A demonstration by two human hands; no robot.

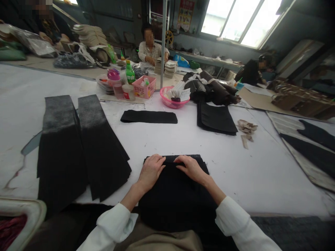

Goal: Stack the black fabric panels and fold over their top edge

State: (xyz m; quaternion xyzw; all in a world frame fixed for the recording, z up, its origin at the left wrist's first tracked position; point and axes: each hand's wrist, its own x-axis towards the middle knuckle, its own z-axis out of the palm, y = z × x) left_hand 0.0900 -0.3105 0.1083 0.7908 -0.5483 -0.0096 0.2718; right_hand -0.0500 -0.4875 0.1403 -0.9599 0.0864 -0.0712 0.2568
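A stack of black fabric pieces [175, 195] lies on the white table [256, 174] right in front of me. My left hand [151, 170] rests on its far left part, fingers bent and pressed onto the top edge. My right hand [191, 167] lies beside it on the far right part, fingers curled down on the same edge. Both hands' fingertips almost meet at the middle of that edge. Whether the fingers pinch a layer I cannot tell.
Two long stacks of grey-black felt [78, 146] lie to the left. A folded black strip [149, 116] and a black pile [216, 118] lie further off. A pink bowl [174, 101], a pink basket [143, 89] and bottles [130, 72] stand behind. Other people sit at the far tables.
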